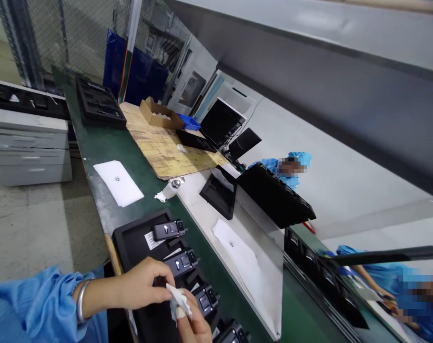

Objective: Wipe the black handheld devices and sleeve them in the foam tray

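Note:
My left hand [145, 283], with a silver bangle on its wrist, pinches a folded white tissue [178, 300] between thumb and fingers. On the tissue's other side, my right hand [195, 321] also grips it, partly cut off by the bottom edge of the view. Both hands are above a black foam tray [137, 238]. Several black handheld devices lie in its slots, among them one at the far end [166, 230] and another beside my fingers [182, 263]. A printed white label [154, 241] shows next to the far device. My hands hide part of the tray.
A white bottle with a metal top [171, 188] stands beyond the tray, beside a crumpled tissue [161, 196]. White sheets [119, 183] lie on the green bench. Farther off are a wooden board [148, 147], a cardboard box [159, 116] and monitors [219, 121]. Co-workers in blue appear at right.

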The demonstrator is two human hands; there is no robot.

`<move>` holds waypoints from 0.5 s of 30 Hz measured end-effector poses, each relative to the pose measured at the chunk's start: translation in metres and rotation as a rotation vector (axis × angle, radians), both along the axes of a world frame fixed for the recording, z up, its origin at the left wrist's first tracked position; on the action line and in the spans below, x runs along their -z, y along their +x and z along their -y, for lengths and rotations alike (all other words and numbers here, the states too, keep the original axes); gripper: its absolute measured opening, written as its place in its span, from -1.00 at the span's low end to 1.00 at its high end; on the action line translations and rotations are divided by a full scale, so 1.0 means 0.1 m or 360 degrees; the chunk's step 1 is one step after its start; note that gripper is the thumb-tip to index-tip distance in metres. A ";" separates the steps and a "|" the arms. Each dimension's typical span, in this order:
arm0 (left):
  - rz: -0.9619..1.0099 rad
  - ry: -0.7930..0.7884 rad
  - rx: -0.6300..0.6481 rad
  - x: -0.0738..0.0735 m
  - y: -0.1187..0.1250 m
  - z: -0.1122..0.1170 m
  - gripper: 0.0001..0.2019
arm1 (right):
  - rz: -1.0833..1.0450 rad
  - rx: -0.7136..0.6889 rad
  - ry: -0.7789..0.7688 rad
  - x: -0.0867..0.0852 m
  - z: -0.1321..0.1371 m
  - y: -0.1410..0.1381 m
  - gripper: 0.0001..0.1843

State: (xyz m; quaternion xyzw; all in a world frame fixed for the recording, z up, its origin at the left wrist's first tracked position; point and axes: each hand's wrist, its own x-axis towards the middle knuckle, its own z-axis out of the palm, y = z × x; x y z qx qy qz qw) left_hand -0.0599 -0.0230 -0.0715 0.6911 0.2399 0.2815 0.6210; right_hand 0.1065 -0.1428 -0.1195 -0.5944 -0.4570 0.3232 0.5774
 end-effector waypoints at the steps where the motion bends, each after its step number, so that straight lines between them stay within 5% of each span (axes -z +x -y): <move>1: -0.0053 -0.0079 0.0004 0.03 -0.04 -0.03 -0.91 | -0.0021 0.0015 -0.0012 -0.02 -0.05 -0.04 -0.71; 4: -0.0071 -0.0268 0.0012 0.12 -0.14 -0.12 -0.89 | 0.0128 0.0026 0.0025 -0.04 -0.18 -0.17 -0.71; 6: -0.0068 -0.0352 -0.0060 0.18 -0.17 -0.15 -0.83 | 0.0539 0.0070 0.0129 -0.04 -0.26 -0.23 -0.78; 10: -0.0097 -0.0423 -0.0275 0.25 -0.19 -0.20 -0.51 | 0.1358 0.0077 0.0276 -0.02 -0.38 -0.34 -0.54; 15: -0.0019 -0.0427 -0.0234 0.31 -0.27 -0.23 -0.36 | 0.1424 -0.0030 0.0304 -0.03 -0.52 -0.42 -0.52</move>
